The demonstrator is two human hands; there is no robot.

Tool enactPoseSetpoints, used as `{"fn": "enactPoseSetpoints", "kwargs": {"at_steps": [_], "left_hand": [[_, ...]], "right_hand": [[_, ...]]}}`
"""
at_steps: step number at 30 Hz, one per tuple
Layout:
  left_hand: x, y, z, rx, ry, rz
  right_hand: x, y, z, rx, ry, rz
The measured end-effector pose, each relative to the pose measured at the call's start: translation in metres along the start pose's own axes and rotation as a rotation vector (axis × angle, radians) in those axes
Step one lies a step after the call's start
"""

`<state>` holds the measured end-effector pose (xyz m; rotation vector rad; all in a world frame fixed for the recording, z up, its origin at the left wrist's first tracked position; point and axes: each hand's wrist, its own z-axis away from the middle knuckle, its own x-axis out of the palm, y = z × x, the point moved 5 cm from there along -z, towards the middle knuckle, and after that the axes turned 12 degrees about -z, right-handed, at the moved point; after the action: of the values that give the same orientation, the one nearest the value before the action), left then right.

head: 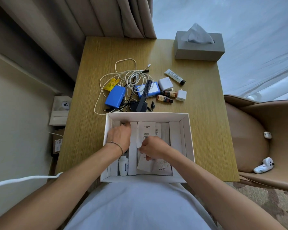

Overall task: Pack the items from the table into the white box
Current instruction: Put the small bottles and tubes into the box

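White cardboard fills the lower centre of the frame: the white box (188,138) sits open on the wooden bench (204,123), its near edge against my body. I see both hands inside it. My left hand (119,136), with a thin bracelet at the wrist, reaches into the left compartment with fingers extended towards the far wall; it looks fairly flat and I see nothing held in it. My right hand (154,148) is curled in the middle compartment, pinching the lower edge of a white paper leaflet (145,131) that lies over other paper packets (161,168). A small white bottle (123,166) stands in the left compartment, near the box's near wall.

Beyond the box, in the middle of the frame, the unpacked items lie in a heap: a tangle of white cables (128,77), a yellow sachet (111,84), a blue pack (115,96), a second blue pack (148,89) with a black comb (145,95) lying across it, a white charger cube (165,83), a small white plug (181,95), two small brown bottles (166,96) and a white tube (174,76) with a black cap. A grey tissue box (199,47) stands at the upper right corner of the bench
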<state>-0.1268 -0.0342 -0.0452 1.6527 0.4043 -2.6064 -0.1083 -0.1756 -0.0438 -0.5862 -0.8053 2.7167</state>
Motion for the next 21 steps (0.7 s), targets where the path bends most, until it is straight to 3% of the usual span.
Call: {"fn": "enactPoseSetpoints", "kwargs": {"at_steps": [8,16,21], "left_hand": [[-0.036,0.014,0.028,0.067,0.162,0.029],[-0.112,0.029,0.036,0.292,0.518,0.156],[-0.136,0.032,-0.002,0.281,0.518,0.235]], "right_hand": [[-0.029,-0.011,0.011,-0.102,0.116,-0.032],[-0.114,-0.036,0.043,-0.189,0.491,0.064],[-0.178,-0.032,0.043,-0.166,0.618,0.043]]}}
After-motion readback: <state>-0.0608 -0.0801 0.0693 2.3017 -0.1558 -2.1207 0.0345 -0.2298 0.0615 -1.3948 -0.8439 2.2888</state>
